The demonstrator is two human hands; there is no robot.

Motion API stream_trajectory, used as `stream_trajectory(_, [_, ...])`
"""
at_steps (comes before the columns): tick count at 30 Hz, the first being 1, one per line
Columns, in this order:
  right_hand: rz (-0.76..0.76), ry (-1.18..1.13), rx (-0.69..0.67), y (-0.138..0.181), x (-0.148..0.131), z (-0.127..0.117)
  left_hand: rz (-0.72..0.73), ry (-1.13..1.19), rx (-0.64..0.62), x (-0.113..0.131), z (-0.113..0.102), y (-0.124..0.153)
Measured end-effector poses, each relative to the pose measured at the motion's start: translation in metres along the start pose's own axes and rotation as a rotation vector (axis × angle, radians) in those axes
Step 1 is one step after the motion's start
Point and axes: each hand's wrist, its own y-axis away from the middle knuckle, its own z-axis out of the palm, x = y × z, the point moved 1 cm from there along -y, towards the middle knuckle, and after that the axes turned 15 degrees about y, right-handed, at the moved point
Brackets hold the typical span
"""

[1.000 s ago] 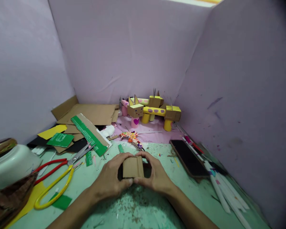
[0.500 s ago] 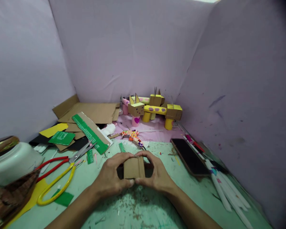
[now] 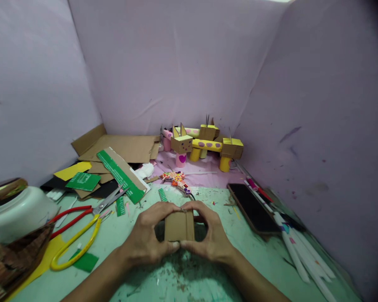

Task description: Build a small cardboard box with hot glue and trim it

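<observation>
Over the green tabletop (image 3: 255,268), left grip (image 3: 146,235) and right grip (image 3: 216,235) clamp one boxlike cardboard piece (image 3: 179,225), its inside hidden.

back wall (image 3: 227,63): pale lilac, upright, bearing a faint vertical crease (image 3: 176,44). left wall (image 3: 34,84): lilac, lighter in tone, joined to the back wall at a slanting corner line (image 3: 76,31). right wall (image 3: 327,105): greyer lilac, marked by a purple streak (image 3: 290,134) and pink specks. tabletop (image 3: 164,281): pale green, scuffed. pink covering (image 3: 208,180): at tabletop's rear. light: bright strip (image 3: 280,1), top edge.
</observation>
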Motion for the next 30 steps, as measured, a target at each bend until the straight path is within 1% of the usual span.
stream_trajectory(3, [0.039,-0.021,-0.001,-0.001,0.0,0.001,-0.024,0.006,0.003,0.0,0.0,-0.001])
stream_trajectory(6, [0.09,-0.08,0.002,-0.002,0.003,0.002,-0.07,-0.037,0.044,-0.003,0.0,-0.002])
stream_trajectory(8, [0.072,-0.111,-0.005,-0.003,0.005,0.002,-0.057,-0.085,0.07,-0.005,0.0,-0.001])
stream_trajectory(11, [0.043,-0.181,-0.053,-0.004,0.008,0.002,0.062,-0.15,0.073,-0.008,-0.001,0.001])
stream_trajectory(12, [0.071,-0.234,-0.054,-0.004,0.009,0.002,0.125,-0.169,0.073,-0.009,-0.001,0.001])
stream_trajectory(15, [0.226,-0.432,-0.032,-0.008,0.011,0.003,0.302,-0.202,0.07,-0.011,-0.002,0.002])
stream_trajectory(16, [0.254,-0.483,-0.044,-0.009,0.01,0.003,0.332,-0.203,0.068,-0.012,-0.003,0.002])
stream_trajectory(18, [0.243,-0.531,-0.091,-0.012,0.008,0.003,0.343,-0.203,0.056,-0.014,-0.002,0.001])
stream_trajectory(19, [0.223,-0.526,-0.094,-0.013,0.007,0.003,0.328,-0.212,0.048,-0.015,-0.002,0.002])
stream_trajectory(20, [0.211,-0.498,-0.069,-0.013,0.006,0.002,0.295,-0.226,0.041,-0.015,-0.002,0.002])
stream_trajectory(21, [0.213,-0.443,-0.018,-0.013,0.005,0.001,0.243,-0.239,0.038,-0.016,-0.002,0.002])
stream_trajectory(23, [0.244,-0.26,0.131,-0.012,0.005,-0.001,0.091,-0.222,0.045,-0.018,-0.002,0.003])
stream_trajectory(25, [0.257,-0.034,0.258,-0.011,0.006,-0.003,-0.074,-0.099,0.072,-0.021,-0.002,0.004])
stream_trajectory(26, [0.239,0.068,0.298,-0.01,0.006,-0.003,-0.139,-0.011,0.088,-0.022,-0.001,0.004])
stream_trajectory(28, [0.157,0.22,0.334,-0.008,0.004,-0.003,-0.222,0.161,0.122,-0.023,0.001,0.003])
stream_trajectory(30, [0.04,0.313,0.332,-0.007,0.002,-0.002,-0.26,0.281,0.16,-0.023,0.004,0.002])
